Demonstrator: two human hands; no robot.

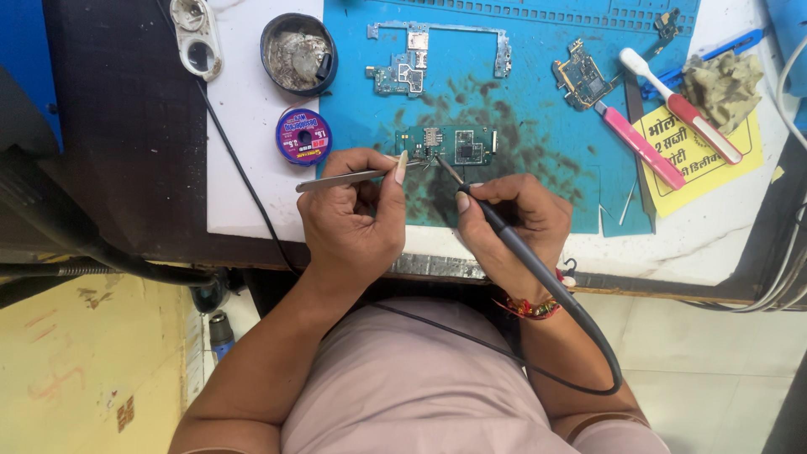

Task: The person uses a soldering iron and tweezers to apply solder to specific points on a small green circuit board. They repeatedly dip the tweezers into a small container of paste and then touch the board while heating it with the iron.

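The left hand (353,214) is closed in a pinch on a pair of metal tweezers (345,177), whose tips reach to the lower edge of a green circuit board (445,145). The right hand (508,223) is closed around a dark soldering iron (496,223), held like a pen, its tip set on the same lower edge of the board, just beside the tweezer tips. The iron's cable (588,353) loops back toward the person's body.

The board lies flat on a blue work mat (538,126), just beyond both hands, over a dark scorched patch. Judged from this, work on the joint is under way and not finished: both tools are at the board, and nothing has been lifted clear.

Further out, beyond the left hand, lies a purple spool of wick (303,136), and past it a round dark tin (298,52) holding a tangled metallic wad, probably tip-cleaning wool. Beyond the board lies a bare phone frame (437,46) with another board in it. Beyond and to the right of the right hand are a smaller board (580,80), two pink-handled tools (664,126) and a crumpled cloth (723,84).
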